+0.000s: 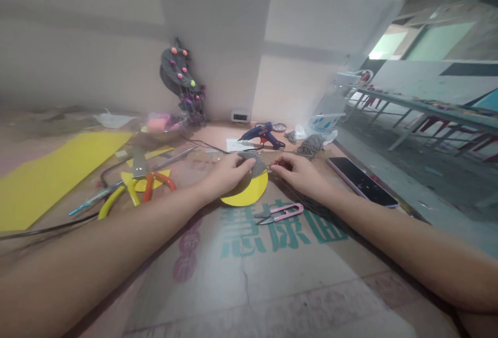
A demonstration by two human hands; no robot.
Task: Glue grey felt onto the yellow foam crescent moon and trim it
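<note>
A yellow crescent-like piece [247, 192] with a rounded edge lies on the cardboard, its upper part covered by grey yarn [257, 164]. My left hand [231, 174] presses on it from the left, thumb and fingers closed at the grey part. Just right of its edge, my right hand [293, 172] pinches a thin grey strand. From there the strand seems to trail down and right over the cardboard. Pink-handled thread snips [286, 213] lie below the hands. Behind my right hand sits a ball of grey yarn [310, 146].
A blue glue gun [262, 134] rests at the back. At right lies a phone [361, 182]. Pliers with red handles [149, 187], yellow-handled pliers [133, 191] and a yellow sheet [58, 177] are at left. A grey crescent ornament [173, 76] stands against the wall.
</note>
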